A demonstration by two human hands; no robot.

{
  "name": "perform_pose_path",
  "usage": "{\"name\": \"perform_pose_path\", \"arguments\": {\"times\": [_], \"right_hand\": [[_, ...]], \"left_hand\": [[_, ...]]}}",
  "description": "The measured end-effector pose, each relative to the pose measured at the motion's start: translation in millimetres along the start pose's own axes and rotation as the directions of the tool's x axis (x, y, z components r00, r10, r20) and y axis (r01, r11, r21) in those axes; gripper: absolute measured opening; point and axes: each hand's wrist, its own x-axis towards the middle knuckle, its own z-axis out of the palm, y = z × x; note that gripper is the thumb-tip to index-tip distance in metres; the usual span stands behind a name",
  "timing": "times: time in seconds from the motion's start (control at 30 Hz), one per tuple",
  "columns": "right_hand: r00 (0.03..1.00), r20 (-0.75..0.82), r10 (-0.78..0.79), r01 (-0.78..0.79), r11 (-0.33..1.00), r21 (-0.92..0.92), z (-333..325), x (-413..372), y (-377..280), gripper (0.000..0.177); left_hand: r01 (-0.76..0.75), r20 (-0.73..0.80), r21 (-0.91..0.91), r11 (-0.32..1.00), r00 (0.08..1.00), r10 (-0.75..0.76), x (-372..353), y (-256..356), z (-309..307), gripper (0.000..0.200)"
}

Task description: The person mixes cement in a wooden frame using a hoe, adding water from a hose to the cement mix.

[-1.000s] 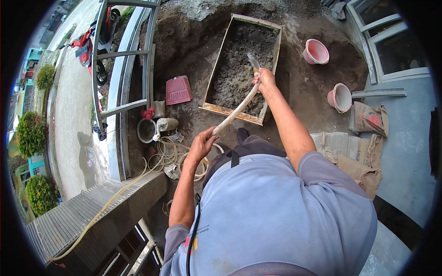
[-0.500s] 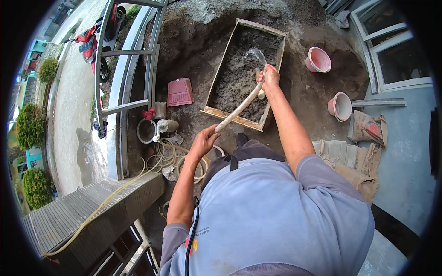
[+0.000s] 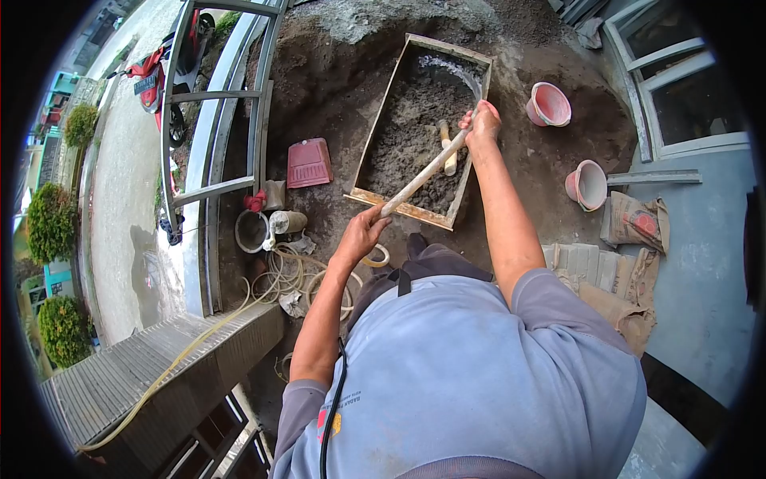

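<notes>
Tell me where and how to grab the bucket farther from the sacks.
Best by the rim of the bucket, on the side facing the box, coming from above: its open mouth shows and nothing covers that rim, so fingers should hook inside.

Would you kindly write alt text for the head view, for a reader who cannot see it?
A person's left hand and right hand hold a pale hose, sending water into a framed box of grey mix. Two buckets are to its right.
</notes>
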Motion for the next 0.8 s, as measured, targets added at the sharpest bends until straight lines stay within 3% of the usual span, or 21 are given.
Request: {"name": "perform_pose_path", "arguments": {"times": [0.1,0.3,0.4,0.7,0.73,0.8], "right_hand": [[1.0,-0.021,-0.01,0.01,1.0,0.007,-14,6,-4,0.021],[0.998,-0.063,0.022,-0.025,0.999,-0.035,-21,8,-3,0.022],[0.994,-0.077,0.081,-0.089,0.991,-0.103,-19,5,8,0.02],[0.963,-0.086,0.254,-0.263,0.957,-0.122,-13,-6,86,0.015],[0.959,-0.089,0.269,-0.279,0.951,-0.129,-13,-8,96,0.015],[0.941,-0.126,0.315,-0.329,0.939,-0.104,-14,-13,113,0.016]], "left_hand": [[-0.094,-0.013,-0.003,0.996,0.995,0.094,4,-3,5,0.043],[0.007,0.05,-0.014,1.0,0.999,-0.006,2,-2,8,0.042],[-0.013,0.054,-0.017,1.0,0.998,0.014,-7,-2,3,0.041],[0.104,-0.021,0.005,0.995,0.994,-0.104,-51,-25,-19,0.039],[0.048,-0.056,-0.001,0.999,0.997,-0.048,-55,-31,-19,0.042],[0.127,-0.047,-0.018,0.992,0.991,-0.128,-67,-39,-21,0.039]]}}
